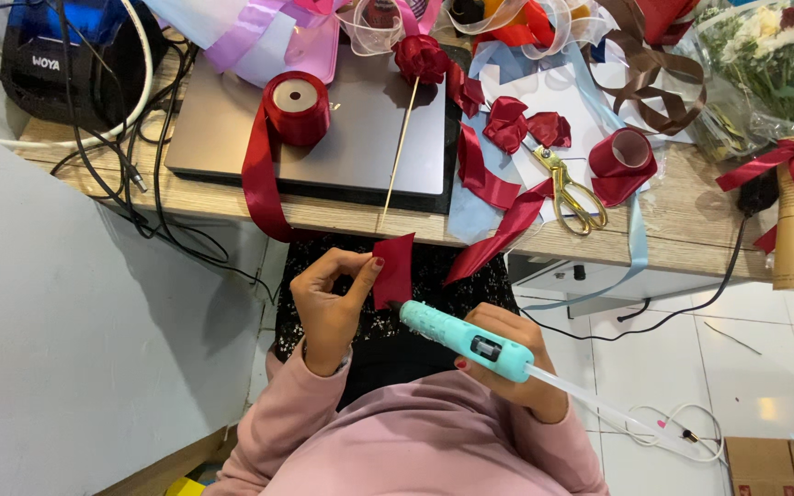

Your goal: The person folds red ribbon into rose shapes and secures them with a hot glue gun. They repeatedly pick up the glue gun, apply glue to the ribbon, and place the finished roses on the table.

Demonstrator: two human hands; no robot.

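A left hand pinches a folded red ribbon piece in its grip, just below the near edge of the desk. The right hand clenches a teal glue gun, nozzle touching the piece. On the desk beyond lie a ribbon rose on a stick, a ribbon spool and gold scissors.
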